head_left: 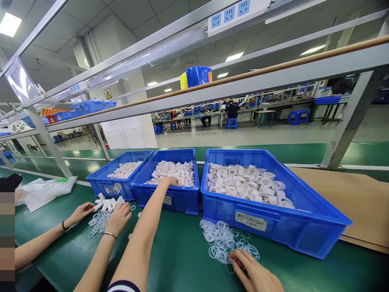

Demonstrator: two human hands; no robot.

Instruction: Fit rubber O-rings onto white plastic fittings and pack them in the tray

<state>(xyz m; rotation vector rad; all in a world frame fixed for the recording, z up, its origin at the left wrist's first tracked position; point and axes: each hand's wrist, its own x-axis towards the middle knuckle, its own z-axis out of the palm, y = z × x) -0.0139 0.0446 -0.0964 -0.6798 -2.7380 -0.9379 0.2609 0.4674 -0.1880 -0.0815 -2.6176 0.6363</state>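
My left hand reaches into the middle blue bin, over many small white tubular pieces; its fingers are hidden among them. On the green table, my right hand is at the near edge of a loose pile of thin white rings. Its thumb and fingertips are pinched together at a ring there. Behind that pile stands the large right blue bin, holding wider short white tube sections. A paper label is on its front.
To the left, a co-worker's two hands handle white tube pieces beside another ring pile. A third blue bin and a clear plastic bag are there too. Cardboard lies right; a shelf rail crosses above.
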